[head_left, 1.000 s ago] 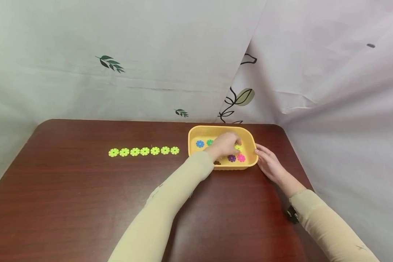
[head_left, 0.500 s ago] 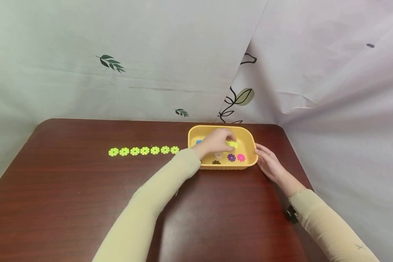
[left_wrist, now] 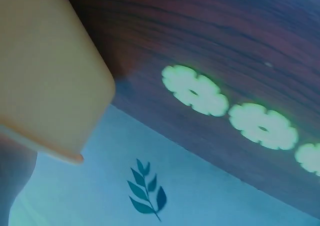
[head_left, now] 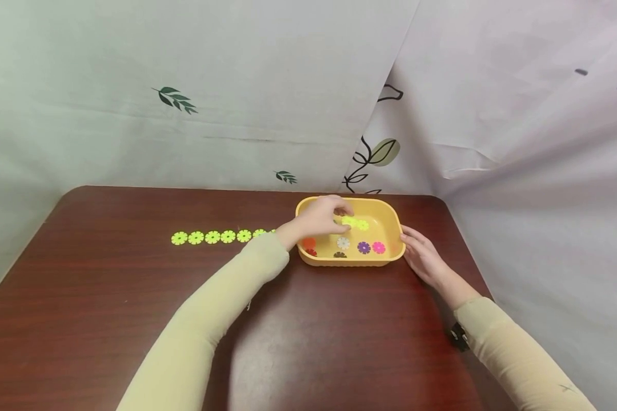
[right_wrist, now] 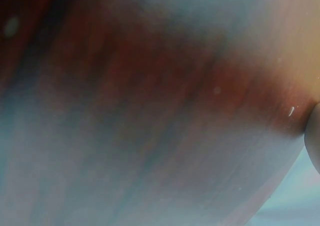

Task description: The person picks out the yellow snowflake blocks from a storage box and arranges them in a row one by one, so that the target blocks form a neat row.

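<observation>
In the head view my left hand (head_left: 323,217) reaches into a yellow plastic basket (head_left: 357,263). Its thumb and fingers pinch a yellow-green flower-shaped disc (head_left: 348,221). Another yellow-green disc (head_left: 363,225) appears just right of it, touching or overlapping. White (head_left: 343,243), purple (head_left: 363,248), pink (head_left: 378,248) and orange (head_left: 309,244) discs lie on the basket floor; the left hand hides part of the inside. My right hand (head_left: 425,258) rests against the basket's right end, fingers fairly straight, fingertips at the rim.
A straight row of several yellow-green discs (head_left: 212,237) lies on the dark wooden table (head_left: 133,319), left of the basket. My left wrist covers its right end. Pale patterned cloth (head_left: 226,91) hangs behind and to the right. The right wrist view is blurred.
My left hand has moved left inside the basket, and the yellow-green discs at its fingertips have shifted left with it. The right hand and the basket have stayed in place.
</observation>
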{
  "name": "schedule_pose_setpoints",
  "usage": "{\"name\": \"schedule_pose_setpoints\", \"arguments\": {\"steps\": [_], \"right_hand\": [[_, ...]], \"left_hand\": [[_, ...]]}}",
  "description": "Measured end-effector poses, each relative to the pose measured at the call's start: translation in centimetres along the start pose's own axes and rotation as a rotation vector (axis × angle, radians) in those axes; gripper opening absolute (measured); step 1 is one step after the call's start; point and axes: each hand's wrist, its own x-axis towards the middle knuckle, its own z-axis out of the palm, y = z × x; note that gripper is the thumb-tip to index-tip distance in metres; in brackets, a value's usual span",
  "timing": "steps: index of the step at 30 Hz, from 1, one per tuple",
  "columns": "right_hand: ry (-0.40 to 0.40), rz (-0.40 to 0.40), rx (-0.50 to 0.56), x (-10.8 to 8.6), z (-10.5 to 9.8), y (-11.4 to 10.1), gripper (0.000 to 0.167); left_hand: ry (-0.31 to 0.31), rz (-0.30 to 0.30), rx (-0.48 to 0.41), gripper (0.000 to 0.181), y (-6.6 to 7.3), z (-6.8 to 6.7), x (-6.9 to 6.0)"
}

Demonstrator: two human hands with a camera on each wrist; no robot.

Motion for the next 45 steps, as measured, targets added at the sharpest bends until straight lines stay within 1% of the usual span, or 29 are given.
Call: {"name": "schedule_pose_setpoints", "arguments": {"steps": [6,13,22,25,28,32,35,39,45], "right_hand": [[-0.007,-0.003,0.0,0.2,0.1,0.1,0.035],[-0.012,-0.012,0.002,0.3,0.1,0.1,0.035],[0.0,0.002,-0.019,0.4,0.3,0.2,0.03],[-0.004,0.003,-0.023,0.5,0.3,0.2,0.03],[-0.004,-0.006,-0.024,0.6,0.3,0.2,0.03],[-0.016,-0.015,-0.015,0.6,0.2,0.2,0.031],[-0.012,-0.009,-0.018,0.7,0.2,0.2,0.031],[0.001,0.001,-0.026,0.7,0.3,0.2,0.031],[0.007,0.005,-0.029,0.5,0.3,0.1,0.031]], "left_hand": [[0.054,-0.011,-0.007,0.032,-0.8,-1.4,-1.3],[0.101,-0.037,-0.054,0.035,-1.8,-3.4,-2.8],[0.198,-0.02,-0.044,0.032,-3.9,-5.7,-5.3],[0.227,-0.027,-0.051,0.03,-4.7,-6.3,-6.4],[0.256,-0.051,-0.053,0.029,-5.5,-6.9,-7.5],[0.288,-0.086,-0.031,0.029,-6.6,-7.7,-9.3],[0.312,-0.099,-0.009,0.029,-7.4,-8.1,-10.5],[0.333,-0.123,0.009,0.029,-8.5,-8.7,-12.0],[0.345,-0.18,0.036,0.028,-9.9,-9.4,-14.5]]}}
